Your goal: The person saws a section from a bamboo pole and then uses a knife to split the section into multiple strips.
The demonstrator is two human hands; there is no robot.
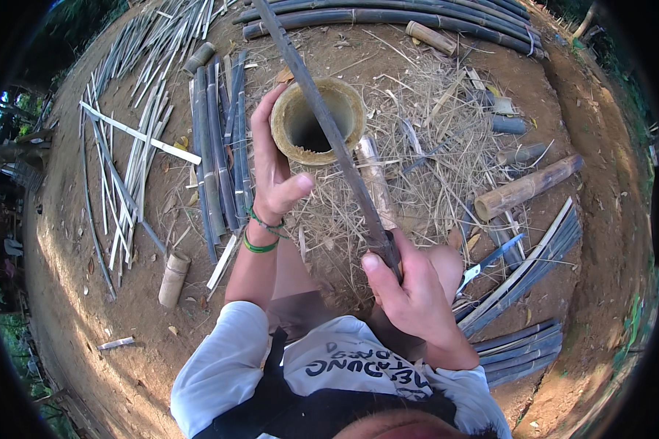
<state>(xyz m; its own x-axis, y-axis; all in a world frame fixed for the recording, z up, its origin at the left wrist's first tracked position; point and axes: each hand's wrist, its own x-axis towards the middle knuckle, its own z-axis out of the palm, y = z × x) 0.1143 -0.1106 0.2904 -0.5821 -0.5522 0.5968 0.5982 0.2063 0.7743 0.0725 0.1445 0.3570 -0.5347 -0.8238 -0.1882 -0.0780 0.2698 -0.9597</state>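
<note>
My left hand [272,175] is curved around the left side of a short, wide bamboo tube [282,132]. The tube's open end faces up toward me, and its inside is dark. In my right hand [411,296] is a machete [311,95], gripped by its dark handle. Its long, narrow blade runs up and to the left, crossing in front of the tube's mouth; whether it touches the rim I cannot tell. Green bands [261,246] circle my left wrist. My bent knees lie below both hands.
Shavings [432,168] cover the ground ahead. Split bamboo strips [135,168] and dark slats [214,146] lie left, long poles [373,16] at the back. To the right are a cut bamboo section [531,186], a saw [483,267] and bundled slats [527,271]. Another section [173,278] stands left.
</note>
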